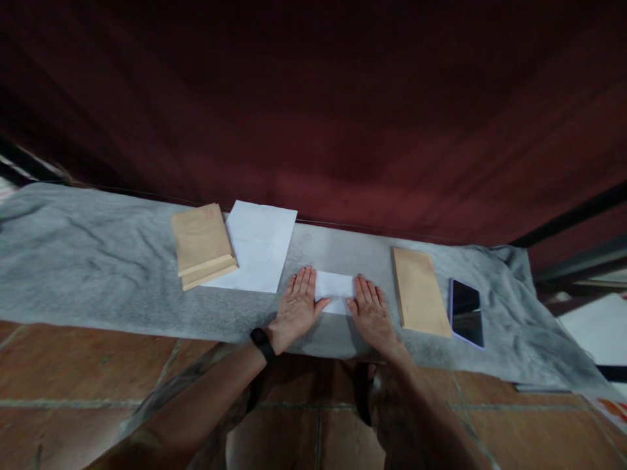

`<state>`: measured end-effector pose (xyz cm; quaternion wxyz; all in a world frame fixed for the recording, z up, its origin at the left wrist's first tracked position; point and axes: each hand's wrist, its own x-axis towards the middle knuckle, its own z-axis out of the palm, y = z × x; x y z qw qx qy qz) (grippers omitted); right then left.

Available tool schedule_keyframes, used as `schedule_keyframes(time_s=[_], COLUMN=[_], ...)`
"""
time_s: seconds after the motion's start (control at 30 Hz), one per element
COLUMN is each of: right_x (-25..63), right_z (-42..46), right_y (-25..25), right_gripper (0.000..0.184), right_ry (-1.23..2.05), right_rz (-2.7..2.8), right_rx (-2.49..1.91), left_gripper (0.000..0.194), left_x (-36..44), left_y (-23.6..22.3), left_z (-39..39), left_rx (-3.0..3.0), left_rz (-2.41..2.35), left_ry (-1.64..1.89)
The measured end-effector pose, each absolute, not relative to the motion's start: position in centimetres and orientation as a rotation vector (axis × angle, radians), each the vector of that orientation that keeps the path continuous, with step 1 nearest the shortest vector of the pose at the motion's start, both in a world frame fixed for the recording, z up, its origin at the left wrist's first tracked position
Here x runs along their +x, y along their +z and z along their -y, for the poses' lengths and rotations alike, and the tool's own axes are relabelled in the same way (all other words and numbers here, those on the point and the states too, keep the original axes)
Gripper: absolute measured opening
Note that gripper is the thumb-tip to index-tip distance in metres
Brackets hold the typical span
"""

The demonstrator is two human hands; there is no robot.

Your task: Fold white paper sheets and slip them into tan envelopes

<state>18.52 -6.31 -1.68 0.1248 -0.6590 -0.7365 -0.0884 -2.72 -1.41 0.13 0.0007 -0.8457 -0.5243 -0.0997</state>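
Observation:
A folded white sheet of paper [334, 285] lies on the grey cloth between my two hands. My left hand [298, 305] rests flat over its left end, fingers stretched out and pointing away from me. Over the right end lies my right hand [371, 310], also flat with its fingers extended. Both thumbs reach inward onto the paper's near part. The paper's two ends are partly hidden under my hands. A dark band [263, 344] circles my left wrist.
Left of my hands, several brown envelopes [200, 235] partly overlap a stack of white paper [262, 241]. To the right are another brown envelope [421, 290] and a phone [466, 312]. Grey cloth [122, 261] covers the long surface. A dark red curtain [333, 130] hangs behind; tiles [88, 365] lie below.

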Motion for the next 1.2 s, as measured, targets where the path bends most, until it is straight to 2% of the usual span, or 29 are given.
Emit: schedule_keyframes(time_s=[0.33, 0.7, 1.2], right_x=[19.4, 16.5, 16.6], right_z=[5.9, 4.6, 5.5], right_y=[-1.7, -0.8, -1.8], right_gripper=[0.057, 0.054, 0.055], right_ry=[-0.21, -0.033, -0.153], right_rz=[2.067, 2.153, 2.191], right_rx=[-1.937, -1.838, -1.839], left_gripper=[0.071, 0.057, 0.06], left_x=[-2.7, 0.1, -1.0], left_y=[0.9, 0.6, -0.2], left_z=[0.7, 1.8, 1.3], left_rx=[-2.629, -2.858, -2.797], left_rz=[1.721, 1.454, 1.508], left_ry=[-0.32, -0.431, -0.36])
